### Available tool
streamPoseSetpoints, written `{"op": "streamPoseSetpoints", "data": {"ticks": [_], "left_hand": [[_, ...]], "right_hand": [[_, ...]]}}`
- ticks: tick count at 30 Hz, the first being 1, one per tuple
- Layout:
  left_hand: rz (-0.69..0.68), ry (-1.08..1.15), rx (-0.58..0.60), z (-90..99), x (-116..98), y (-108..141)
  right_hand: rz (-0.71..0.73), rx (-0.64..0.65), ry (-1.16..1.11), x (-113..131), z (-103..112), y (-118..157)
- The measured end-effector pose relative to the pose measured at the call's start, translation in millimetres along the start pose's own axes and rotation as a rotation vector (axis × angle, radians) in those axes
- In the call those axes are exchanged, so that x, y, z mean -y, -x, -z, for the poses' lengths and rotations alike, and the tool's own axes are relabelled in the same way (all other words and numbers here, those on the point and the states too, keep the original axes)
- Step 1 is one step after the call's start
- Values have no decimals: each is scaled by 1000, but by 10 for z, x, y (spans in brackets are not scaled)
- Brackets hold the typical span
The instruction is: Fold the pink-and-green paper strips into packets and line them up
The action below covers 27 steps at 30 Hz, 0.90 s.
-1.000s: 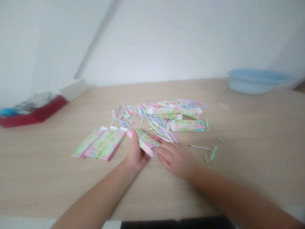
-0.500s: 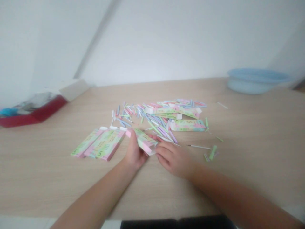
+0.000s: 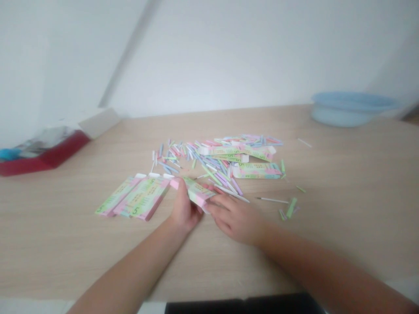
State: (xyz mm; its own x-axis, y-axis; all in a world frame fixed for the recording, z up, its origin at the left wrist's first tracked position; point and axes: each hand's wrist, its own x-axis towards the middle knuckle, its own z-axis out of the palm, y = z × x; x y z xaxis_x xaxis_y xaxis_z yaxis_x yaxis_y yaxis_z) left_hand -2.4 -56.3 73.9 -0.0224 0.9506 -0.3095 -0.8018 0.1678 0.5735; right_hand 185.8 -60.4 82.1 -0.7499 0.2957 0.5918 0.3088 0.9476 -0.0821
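Note:
My left hand (image 3: pixel 186 205) is wrapped around a small green-and-pink cardboard box (image 3: pixel 197 191), thumb along its near side, holding it tilted above the table. At the box's right end, the fingers of my right hand (image 3: pixel 236 216) press against the end flap, which they partly cover. Several similar boxes (image 3: pixel 144 197) lie side by side to the left of my left hand, white flaps at their far ends. Beyond my hands spreads a pile of thin pastel sticks (image 3: pixel 218 172), which look like slim pens or tubes; blur hides their exact kind.
More boxes (image 3: pixel 258 170) lie on the pile's right side. Loose white and green pieces (image 3: pixel 291 208) are scattered on the wooden table (image 3: pixel 343 183) at right. A blue basin (image 3: pixel 352 109) stands at the back right. A red box (image 3: pixel 49 152) with its contents sits at the far left.
My right fingers have moved slightly left against the box's right end. The end that gaped before now looks closed, its flap pushed in. My left hand keeps its hold.

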Motion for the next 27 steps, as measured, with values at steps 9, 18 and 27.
{"op": "streamPoseSetpoints", "data": {"ticks": [9,18,27], "left_hand": [[-7,0,59,29,19,-24],[12,68,-2,24,30,-38],[40,23,24,17,28,-13]], "right_hand": [[-41,-35,66,31,-28,5],[-58,-43,36,17,-58,23],[-7,-76,77,25,-61,-6]]}}
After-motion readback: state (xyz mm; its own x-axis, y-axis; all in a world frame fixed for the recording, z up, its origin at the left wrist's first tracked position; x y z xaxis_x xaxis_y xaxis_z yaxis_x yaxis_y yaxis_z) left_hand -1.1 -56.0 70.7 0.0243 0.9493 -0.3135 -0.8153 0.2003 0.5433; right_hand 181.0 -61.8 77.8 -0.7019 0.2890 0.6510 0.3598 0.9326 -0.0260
